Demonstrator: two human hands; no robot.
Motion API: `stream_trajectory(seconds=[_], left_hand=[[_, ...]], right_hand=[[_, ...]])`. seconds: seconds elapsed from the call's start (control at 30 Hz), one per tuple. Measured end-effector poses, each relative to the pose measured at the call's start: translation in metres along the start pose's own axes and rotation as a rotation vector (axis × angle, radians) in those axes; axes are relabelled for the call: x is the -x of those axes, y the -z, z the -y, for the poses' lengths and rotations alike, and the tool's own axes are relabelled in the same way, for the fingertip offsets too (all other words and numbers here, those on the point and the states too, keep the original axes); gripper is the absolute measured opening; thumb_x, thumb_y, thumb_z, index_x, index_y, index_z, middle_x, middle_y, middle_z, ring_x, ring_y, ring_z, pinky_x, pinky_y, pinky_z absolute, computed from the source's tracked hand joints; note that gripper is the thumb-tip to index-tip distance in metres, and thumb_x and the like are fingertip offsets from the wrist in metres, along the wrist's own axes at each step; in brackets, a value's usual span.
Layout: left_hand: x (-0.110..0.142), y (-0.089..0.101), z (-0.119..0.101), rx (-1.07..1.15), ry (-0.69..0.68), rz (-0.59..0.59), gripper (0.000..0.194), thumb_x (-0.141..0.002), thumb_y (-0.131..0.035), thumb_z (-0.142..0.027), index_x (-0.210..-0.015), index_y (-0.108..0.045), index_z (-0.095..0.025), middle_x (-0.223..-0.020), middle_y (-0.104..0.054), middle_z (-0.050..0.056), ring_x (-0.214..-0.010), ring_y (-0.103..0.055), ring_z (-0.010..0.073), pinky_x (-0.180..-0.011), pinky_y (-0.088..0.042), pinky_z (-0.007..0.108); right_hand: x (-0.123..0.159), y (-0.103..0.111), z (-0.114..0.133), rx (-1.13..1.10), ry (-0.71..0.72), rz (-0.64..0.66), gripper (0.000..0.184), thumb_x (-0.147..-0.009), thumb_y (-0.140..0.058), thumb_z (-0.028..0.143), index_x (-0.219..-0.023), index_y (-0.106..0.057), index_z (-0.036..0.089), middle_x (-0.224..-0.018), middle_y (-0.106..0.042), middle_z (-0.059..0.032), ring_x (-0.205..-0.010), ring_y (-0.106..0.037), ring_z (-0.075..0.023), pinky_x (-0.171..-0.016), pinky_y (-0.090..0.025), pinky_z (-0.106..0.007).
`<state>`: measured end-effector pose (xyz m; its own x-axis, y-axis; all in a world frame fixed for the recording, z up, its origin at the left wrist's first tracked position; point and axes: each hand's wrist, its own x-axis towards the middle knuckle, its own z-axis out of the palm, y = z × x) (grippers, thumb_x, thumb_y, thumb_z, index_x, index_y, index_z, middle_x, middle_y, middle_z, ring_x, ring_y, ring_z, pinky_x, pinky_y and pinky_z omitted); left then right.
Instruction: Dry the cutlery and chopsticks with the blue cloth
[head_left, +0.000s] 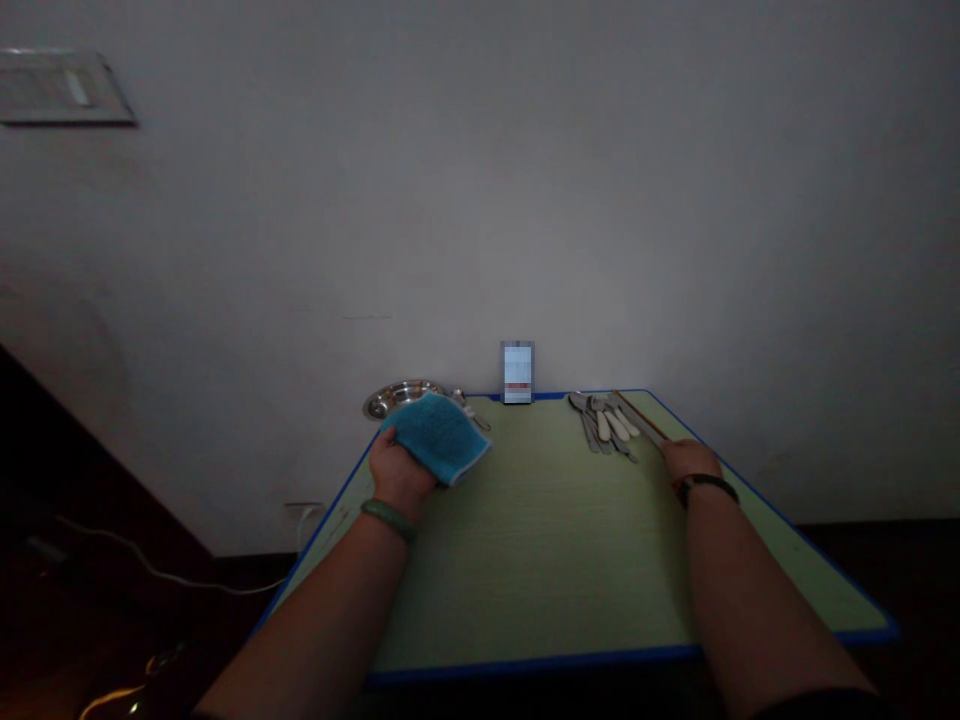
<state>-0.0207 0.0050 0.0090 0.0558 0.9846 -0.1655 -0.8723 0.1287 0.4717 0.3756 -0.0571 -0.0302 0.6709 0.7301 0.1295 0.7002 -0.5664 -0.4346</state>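
Observation:
My left hand [401, 468] holds a blue cloth [439, 437] with a pale edge, spread over the fingers above the table's left side. Behind the cloth, a shiny metal plate [379, 402] is partly hidden at the far left corner. My right hand [691, 458] is closed at the near end of a long, thin utensil [641, 418] on the right; its exact kind is too dim to tell. Just left of that utensil lies a pile of cutlery [596, 425], with metal spoons and several pale handles. Most of the right fingers are hidden behind the hand.
The pale green table [540, 560] has a blue rim and stands against a grey wall [480, 200]. A phone [517, 373] leans upright at the back edge. Small metal pieces [478, 417] show beside the cloth. A white cable [172, 577] runs left of the table.

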Motion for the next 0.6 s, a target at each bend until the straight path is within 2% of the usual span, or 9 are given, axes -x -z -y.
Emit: stream_trajectory(seconds=[0.23,0.43,0.6], left_hand=[[0.0037,-0.0052,0.0006,-0.042,-0.021,-0.031,0.053,-0.087,-0.038,-0.035,-0.127,-0.059,-0.007,-0.116,-0.069,0.019,-0.117,-0.06,0.0357,-0.105,-0.038,0.058],[0.0041,-0.0105,0.0008,0.0,-0.057,-0.089,0.053,-0.087,-0.037,-0.034,-0.126,-0.06,-0.007,-0.114,-0.07,0.02,-0.115,-0.062,0.0367,-0.103,-0.04,0.061],[0.0033,-0.0085,-0.0008,0.042,-0.034,-0.043,0.055,-0.085,-0.04,-0.034,-0.127,-0.059,-0.006,-0.113,-0.071,0.02,-0.112,-0.064,0.036,-0.1,-0.043,0.059]], right_hand=[[-0.0001,-0.0034,-0.0004,0.027,-0.044,0.073,0.029,-0.088,-0.053,0.028,-0.099,-0.075,0.015,-0.107,-0.074,-0.0164,-0.097,-0.07,-0.0242,-0.071,-0.05,-0.027],[-0.0009,-0.0075,-0.0006,0.08,-0.02,0.114,0.027,-0.085,-0.055,0.024,-0.097,-0.077,0.015,-0.104,-0.074,-0.0169,-0.095,-0.07,-0.0256,-0.076,-0.052,-0.03],[-0.0001,-0.0081,-0.0001,0.106,0.011,0.139,0.031,-0.085,-0.049,0.018,-0.096,-0.078,0.016,-0.105,-0.074,-0.0165,-0.096,-0.071,-0.0259,-0.079,-0.052,-0.031]])
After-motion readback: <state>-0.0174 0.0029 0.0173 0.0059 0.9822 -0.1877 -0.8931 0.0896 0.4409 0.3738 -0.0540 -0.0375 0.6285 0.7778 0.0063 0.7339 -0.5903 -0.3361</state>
